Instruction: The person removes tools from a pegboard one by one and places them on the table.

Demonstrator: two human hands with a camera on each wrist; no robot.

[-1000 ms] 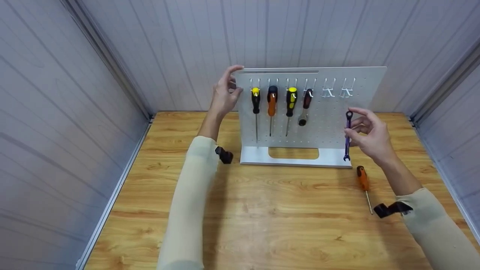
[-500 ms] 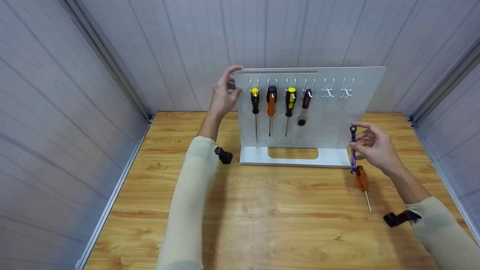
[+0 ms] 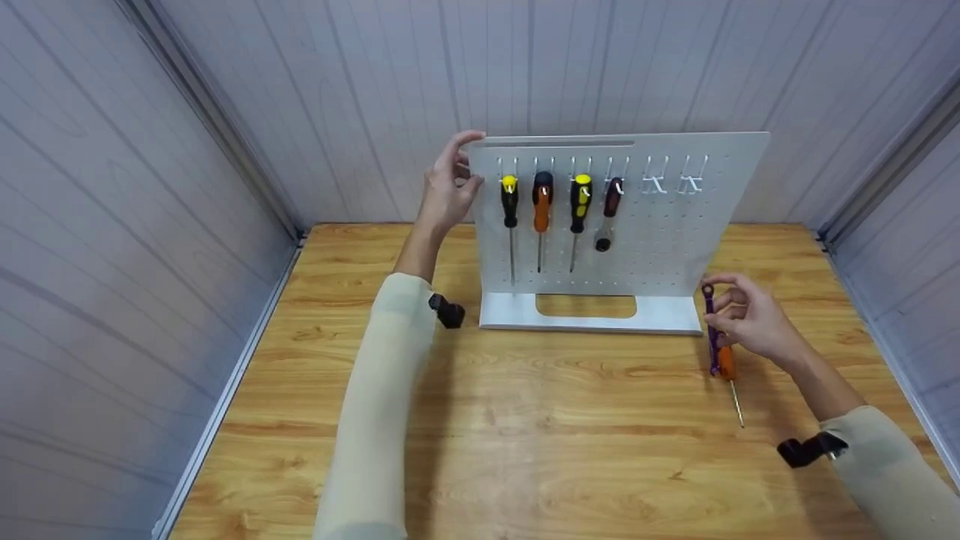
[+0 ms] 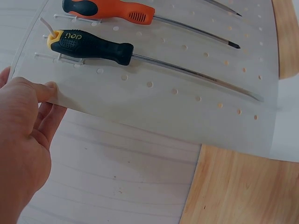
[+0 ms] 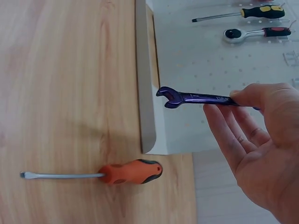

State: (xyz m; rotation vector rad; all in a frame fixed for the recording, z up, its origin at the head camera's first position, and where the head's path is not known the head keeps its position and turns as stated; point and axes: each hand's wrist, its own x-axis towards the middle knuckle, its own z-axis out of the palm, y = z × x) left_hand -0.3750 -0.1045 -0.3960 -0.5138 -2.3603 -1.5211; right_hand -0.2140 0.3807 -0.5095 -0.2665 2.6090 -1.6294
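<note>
Clamped the left grip [image 3: 450, 184] on the upper left edge of the pegboard [image 3: 664, 247]. Found, right of that grip, a row of hung tools: a yellow-topped screwdriver [image 3: 511, 206], a navy-topped orange screwdriver [image 3: 541, 206], a yellow-and-black screwdriver [image 3: 579, 210] and a ratchet [image 3: 613, 201]. Counted next two bare hooks [image 3: 691, 184], above and left of the right grip [image 3: 754, 319]. Kept the purple wrench [image 5: 203, 98] pinched in that grip near its ring end, open end downward. Lowered it over the last second from in front of the pegboard's right edge to near the loose orange screwdriver [image 5: 133, 172], lying on the table [image 3: 562, 427] below the right grip. Judged this as a move away from the hooks, leaving the wrench unhung.
</note>
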